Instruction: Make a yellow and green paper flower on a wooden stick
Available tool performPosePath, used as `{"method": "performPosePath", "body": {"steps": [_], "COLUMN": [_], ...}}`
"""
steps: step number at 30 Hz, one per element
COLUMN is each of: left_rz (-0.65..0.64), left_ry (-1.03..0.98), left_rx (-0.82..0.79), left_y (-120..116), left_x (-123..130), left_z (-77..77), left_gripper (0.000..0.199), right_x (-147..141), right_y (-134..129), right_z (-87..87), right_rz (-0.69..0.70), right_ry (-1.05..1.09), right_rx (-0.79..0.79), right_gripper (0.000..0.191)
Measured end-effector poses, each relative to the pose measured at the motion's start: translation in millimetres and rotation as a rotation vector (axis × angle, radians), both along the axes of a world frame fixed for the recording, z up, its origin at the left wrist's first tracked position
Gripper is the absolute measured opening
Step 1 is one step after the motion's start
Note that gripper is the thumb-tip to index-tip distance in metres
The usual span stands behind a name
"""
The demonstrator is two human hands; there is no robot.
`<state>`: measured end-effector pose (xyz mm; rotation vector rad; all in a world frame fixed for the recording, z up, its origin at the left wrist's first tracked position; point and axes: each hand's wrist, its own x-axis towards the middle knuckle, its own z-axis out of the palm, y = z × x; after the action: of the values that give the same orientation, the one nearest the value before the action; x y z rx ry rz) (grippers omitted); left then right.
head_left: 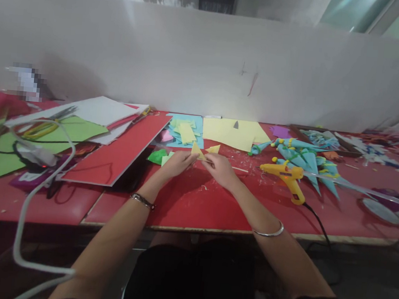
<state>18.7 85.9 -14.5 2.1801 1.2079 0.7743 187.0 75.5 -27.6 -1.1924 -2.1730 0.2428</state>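
A small piece of yellow paper with pointed corners is pinched between both my hands above the red tabletop. My left hand grips its left side, thumb and fingers pressed together. On the other side my right hand holds the paper too, and one yellow corner sticks up past the knuckles. A thin pale stick lies just right of that hand; my fingers hide any further length of it. Left of my left hand are a bright green piece and a pale green paper slip.
A yellow glue gun lies at right, its cord running off the front edge. Behind it are several blue paper cones. Yellow sheets and cut green slips lie ahead. A red board and white cable occupy the left.
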Motion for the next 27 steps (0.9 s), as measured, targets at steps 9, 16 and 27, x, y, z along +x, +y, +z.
{"method": "performPosePath", "body": {"steps": [9,16,27], "left_rz": [-0.068,-0.060,-0.051], "left_ry": [-0.170,-0.153,-0.093], "left_rx": [-0.336,-0.280,-0.147], "left_y": [-2.1,-1.4,0.2], "left_x": [1.4,-0.7,-2.3], "left_z": [3.9,2.8,0.3], "left_gripper": [0.039,0.040,0.041], "right_x": [-2.2,-1.8,0.1], "right_y": [-7.8,-8.7,-5.4], "right_z": [6.4,7.3,5.0], "right_rz": [-0.029,0.009,0.101], "right_ry": [-0.117,-0.120,0.032], "right_rx": [-0.012,-0.039,-0.054], "right_gripper": [0.025,0.028,0.029]}}
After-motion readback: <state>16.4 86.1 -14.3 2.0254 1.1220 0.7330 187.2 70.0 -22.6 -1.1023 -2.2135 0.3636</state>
